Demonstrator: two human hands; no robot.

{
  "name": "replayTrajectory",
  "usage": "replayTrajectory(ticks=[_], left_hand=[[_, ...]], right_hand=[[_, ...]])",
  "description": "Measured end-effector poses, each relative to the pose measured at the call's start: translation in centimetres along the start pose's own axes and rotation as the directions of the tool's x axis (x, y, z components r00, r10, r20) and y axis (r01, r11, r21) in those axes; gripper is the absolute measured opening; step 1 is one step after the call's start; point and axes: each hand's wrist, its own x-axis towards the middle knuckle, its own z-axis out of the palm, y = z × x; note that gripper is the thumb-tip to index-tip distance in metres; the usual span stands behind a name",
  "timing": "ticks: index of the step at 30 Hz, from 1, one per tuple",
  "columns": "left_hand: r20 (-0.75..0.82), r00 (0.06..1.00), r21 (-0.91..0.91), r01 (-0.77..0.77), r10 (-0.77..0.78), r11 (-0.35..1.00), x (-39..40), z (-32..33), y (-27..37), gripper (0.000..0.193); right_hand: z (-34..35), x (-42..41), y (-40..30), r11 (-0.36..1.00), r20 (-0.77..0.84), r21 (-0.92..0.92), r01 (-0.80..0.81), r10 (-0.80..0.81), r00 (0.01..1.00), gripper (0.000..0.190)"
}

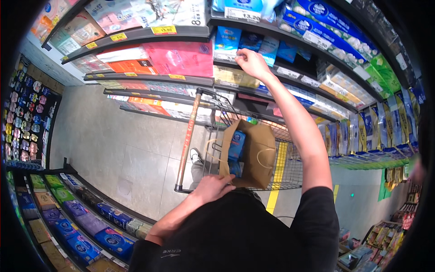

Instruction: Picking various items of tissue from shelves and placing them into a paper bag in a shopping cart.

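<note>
My right hand (pixel 252 64) is raised to a shelf of blue tissue packs (pixel 227 38), its curled fingers by a white price label (pixel 225 56) on the shelf edge. Whether they touch the label or pinch anything is unclear. A brown paper bag (pixel 261 153) with twisted handles stands upright and wide open in a wire shopping cart (pixel 289 170). Inside it lie blue tissue packs (pixel 237 144). My left hand (pixel 215 187) is at the bag's near rim, fingertips against or just over the paper; a firm grip cannot be made out.
The cart's handlebar (pixel 190 136) is on the left, with my shoe (pixel 194 155) beside it on the grey floor (pixel 142 146). Tissue shelves (pixel 91 217) stand at lower left, a slipper rack (pixel 25 115) at far left. Hanging packs (pixel 370 129) line the right, with part of a person (pixel 416 170) at the edge.
</note>
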Motion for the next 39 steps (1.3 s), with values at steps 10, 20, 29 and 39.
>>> replayTrajectory(ticks=[10,20,29,39], left_hand=[[0.039,0.999,-0.044,-0.016,0.018,0.999,-0.3,0.0,0.0,0.044],[0.012,1.000,0.012,0.007,-0.007,1.000,0.3,0.2,0.3,0.040],[-0.078,0.995,0.032,0.072,-0.069,0.997,0.4,0.4,1.3,0.036],[-0.065,0.985,0.098,0.166,-0.161,0.981,-0.6,0.6,1.6,0.036]], right_hand=[[4.3,8.8,2.2,0.934,-0.273,-0.104,-0.343,0.304,0.913,0.053],[1.6,-1.4,2.3,0.652,-0.242,0.758,-0.033,0.327,0.913,0.020],[0.9,-22.0,3.7,0.950,0.565,0.288,-0.118,-0.069,0.822,0.017],[7.5,-27.0,4.6,0.961,0.883,-0.100,0.258,-0.034,0.469,0.020]])
